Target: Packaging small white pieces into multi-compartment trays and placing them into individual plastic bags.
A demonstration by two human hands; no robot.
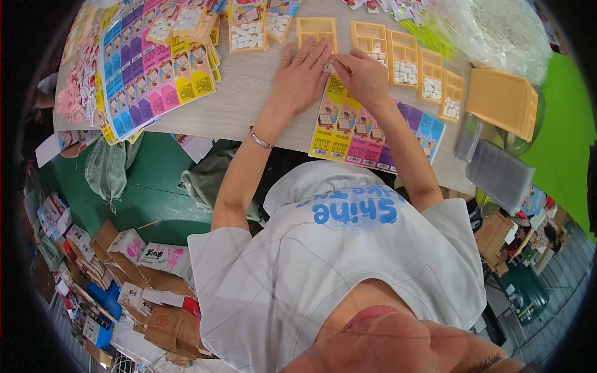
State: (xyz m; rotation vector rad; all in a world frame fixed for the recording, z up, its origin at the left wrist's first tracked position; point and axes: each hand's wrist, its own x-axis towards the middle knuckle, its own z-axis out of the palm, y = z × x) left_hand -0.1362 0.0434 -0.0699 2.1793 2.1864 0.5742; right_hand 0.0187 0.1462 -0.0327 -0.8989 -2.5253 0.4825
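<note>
Bare tabletop (245, 84) lies between card sheets (155, 74) and trays (404, 59).

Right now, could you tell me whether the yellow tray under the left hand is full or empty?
Empty, as far as shows: the tray has bare yellow compartments above the left hand, unlike the neighbouring trays holding white pieces.

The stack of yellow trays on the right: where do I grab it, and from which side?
Grip the yellow tray stack by its long outer edges, coming from above and the right. It lies flat on the table, that side looks unobstructed, and filled trays crowd its left edge.
</note>
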